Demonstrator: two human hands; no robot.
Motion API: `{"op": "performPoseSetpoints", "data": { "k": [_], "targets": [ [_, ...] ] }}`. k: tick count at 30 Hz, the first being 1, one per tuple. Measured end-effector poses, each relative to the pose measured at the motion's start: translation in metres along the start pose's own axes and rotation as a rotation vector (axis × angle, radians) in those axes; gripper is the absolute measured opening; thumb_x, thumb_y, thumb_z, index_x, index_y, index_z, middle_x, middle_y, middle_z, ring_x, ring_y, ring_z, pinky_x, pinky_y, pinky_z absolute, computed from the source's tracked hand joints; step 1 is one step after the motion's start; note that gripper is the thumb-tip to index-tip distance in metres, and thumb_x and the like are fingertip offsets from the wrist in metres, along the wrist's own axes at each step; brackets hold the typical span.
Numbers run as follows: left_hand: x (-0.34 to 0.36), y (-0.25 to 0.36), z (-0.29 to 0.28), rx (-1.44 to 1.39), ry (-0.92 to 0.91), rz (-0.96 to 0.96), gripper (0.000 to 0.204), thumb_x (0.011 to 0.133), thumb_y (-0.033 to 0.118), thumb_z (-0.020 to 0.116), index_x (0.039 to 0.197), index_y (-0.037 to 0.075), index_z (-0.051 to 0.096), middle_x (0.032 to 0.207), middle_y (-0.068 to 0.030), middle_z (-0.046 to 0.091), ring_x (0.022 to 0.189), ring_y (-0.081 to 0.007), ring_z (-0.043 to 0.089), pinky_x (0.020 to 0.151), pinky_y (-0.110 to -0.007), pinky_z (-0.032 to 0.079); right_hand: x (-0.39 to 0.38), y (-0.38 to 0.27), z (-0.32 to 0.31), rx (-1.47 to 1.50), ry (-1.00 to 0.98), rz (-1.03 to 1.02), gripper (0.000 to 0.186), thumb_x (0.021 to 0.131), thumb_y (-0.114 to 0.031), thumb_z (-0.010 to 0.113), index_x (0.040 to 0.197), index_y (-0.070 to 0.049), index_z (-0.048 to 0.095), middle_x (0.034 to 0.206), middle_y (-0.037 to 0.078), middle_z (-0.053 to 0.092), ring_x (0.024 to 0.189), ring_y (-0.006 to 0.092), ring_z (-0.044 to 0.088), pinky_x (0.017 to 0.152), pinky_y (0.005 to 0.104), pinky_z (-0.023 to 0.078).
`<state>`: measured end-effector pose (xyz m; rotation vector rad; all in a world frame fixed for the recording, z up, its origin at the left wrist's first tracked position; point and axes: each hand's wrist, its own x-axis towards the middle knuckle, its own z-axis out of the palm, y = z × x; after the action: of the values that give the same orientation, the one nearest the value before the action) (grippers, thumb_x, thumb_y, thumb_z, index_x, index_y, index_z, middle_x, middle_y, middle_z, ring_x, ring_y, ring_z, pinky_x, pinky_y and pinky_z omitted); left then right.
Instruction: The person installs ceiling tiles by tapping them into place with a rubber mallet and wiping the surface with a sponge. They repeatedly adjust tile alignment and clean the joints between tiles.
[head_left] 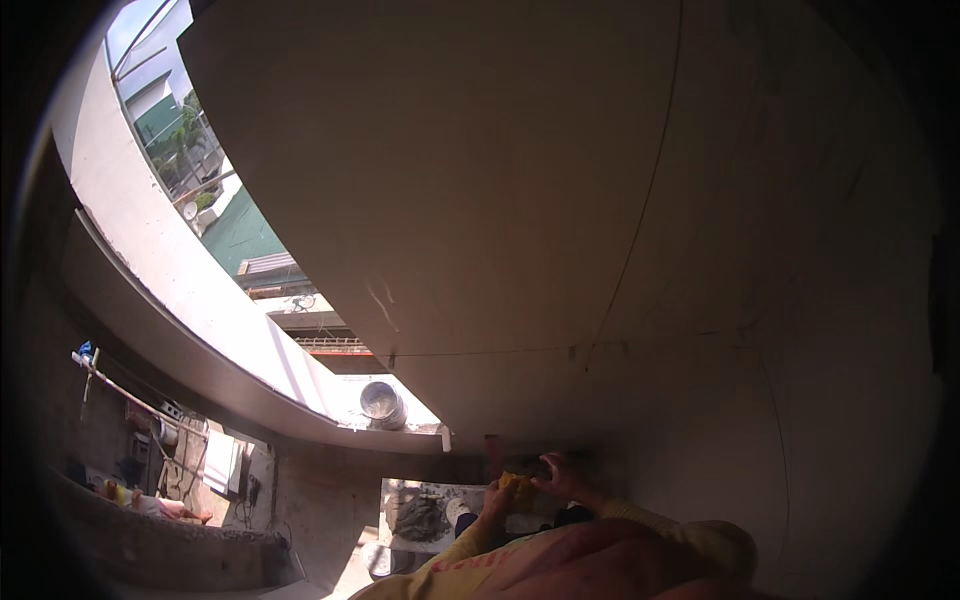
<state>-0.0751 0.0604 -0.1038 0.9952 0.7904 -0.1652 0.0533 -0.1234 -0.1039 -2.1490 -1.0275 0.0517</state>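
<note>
Low in the picture, in front of my body, my left hand (493,498) is closed round a yellow sponge-like piece (518,490). Shadow and small size hide its exact kind. My right hand (562,480) is just right of it, fingers apart and curved, with the thumb side close to the yellow piece; whether they touch I cannot tell. Left of my hands, a heap of wet grey mortar (420,513) lies on a pale board (398,486). Behind my hands rises a large smooth wall (480,200) with thin dark lines on it.
A bucket (382,402) stands on the sill (345,395) of the opening at left. Below the board is a pale round container (378,560). At far lower left, a person (160,506) is near a pole (135,392) and white sheets (222,464).
</note>
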Motion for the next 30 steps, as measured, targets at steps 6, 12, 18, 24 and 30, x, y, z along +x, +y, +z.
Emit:
{"op": "performPoseSetpoints", "data": {
  "k": [6, 12, 18, 24, 30],
  "targets": [
    [0.016, 0.011, 0.094, 1.259, -0.205, 0.709, 0.040, 0.096, 0.029, 0.062, 0.127, 0.003, 0.061, 0.112, -0.0155, 0.070, 0.098, -0.0344, 0.072, 0.082, -0.047, 0.058, -0.041, -0.039, -0.083, 0.028, -0.159, -0.026, 0.086, 0.083, -0.050, 0.078, 0.148, -0.004, 0.044, 0.142, 0.025, 0.052, 0.132, 0.0439, 0.051, 0.110, 0.0538, 0.042],
    [-0.025, 0.062, 0.155, 1.221, -0.373, 1.128, 0.054, 0.096, 0.025, 0.063, 0.146, 0.009, 0.048, 0.142, -0.0174, 0.049, 0.127, -0.0373, 0.052, 0.096, -0.056, 0.049, -0.025, -0.110, -0.165, -0.152, -0.006, 0.470, 0.069, 0.086, -0.025, 0.073, 0.145, -0.004, 0.044, 0.136, 0.024, 0.055, 0.122, 0.0455, 0.054, 0.107, 0.0547, 0.042],
    [-0.161, 0.177, 0.211, 0.449, -0.452, 1.058, 0.067, 0.096, 0.021, 0.070, 0.153, 0.005, 0.040, 0.139, -0.0175, 0.052, 0.127, -0.0309, 0.056, 0.094, -0.044, 0.053, 0.042, -0.139, -0.337, -0.082, 0.610, -0.044, 0.071, 0.080, -0.018, 0.079, 0.139, -0.001, 0.044, 0.127, 0.022, 0.057, 0.115, 0.0406, 0.059, 0.097, 0.0482, 0.050],
    [-0.153, 0.201, 0.199, 0.689, -0.433, 1.073, 0.066, 0.096, 0.023, 0.071, 0.153, 0.005, 0.041, 0.131, -0.0166, 0.060, 0.111, -0.0268, 0.067, 0.093, -0.040, 0.054, 0.221, -0.315, -0.642, -0.962, 1.125, -0.802, 0.059, 0.086, -0.011, 0.077, 0.138, -0.004, 0.050, 0.126, 0.014, 0.062, 0.109, 0.0326, 0.064, 0.092, 0.0418, 0.055],
    [-0.124, 0.158, 0.170, 0.758, -0.412, 0.879, 0.063, 0.096, 0.025, 0.071, 0.150, 0.005, 0.045, 0.123, -0.0153, 0.066, 0.100, -0.0258, 0.072, 0.089, -0.040, 0.056, 0.255, -0.268, -0.627, -1.144, 0.839, -0.734, 0.052, 0.081, -0.009, 0.076, 0.130, -0.010, 0.058, 0.126, 0.009, 0.061, 0.116, 0.0357, 0.057, 0.097, 0.0435, 0.053]
  ]
}}
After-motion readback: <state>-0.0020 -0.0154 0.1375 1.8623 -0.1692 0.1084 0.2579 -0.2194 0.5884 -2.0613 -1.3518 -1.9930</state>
